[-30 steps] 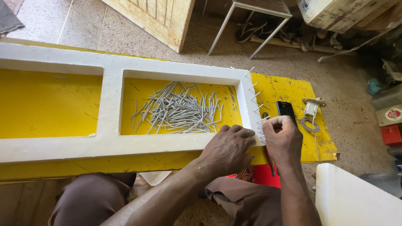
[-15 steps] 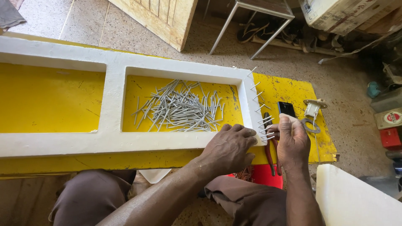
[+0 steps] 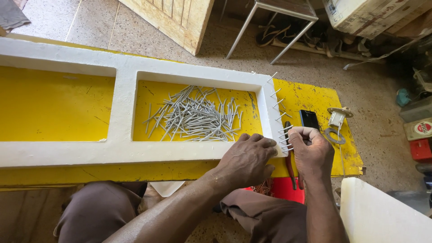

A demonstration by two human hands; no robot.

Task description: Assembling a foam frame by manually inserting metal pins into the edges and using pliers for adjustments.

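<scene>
White foam frame (image 3: pixel 121 148) sits on a bright yellow board (image 3: pixel 315 96), with a heap of dull grey metal nails (image 3: pixel 195 117) inside. Small black rectangular block (image 3: pixel 309 119) at right, red-handled pliers (image 3: pixel 290 168) near, speckled beige floor (image 3: pixel 378 103) beyond.

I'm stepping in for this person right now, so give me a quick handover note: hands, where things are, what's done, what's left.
Left hand rests flat on the near right corner of the white foam frame, steadying it.
Right hand is at the frame's right end, fingers pinching a nail in the row of nails.
Loose nails lie piled in the right opening, on the yellow board. Pliers lie under the right hand.
Done: a row of nails stuck along the right end.
Left: the nail in hand; the other edges show none.
</scene>
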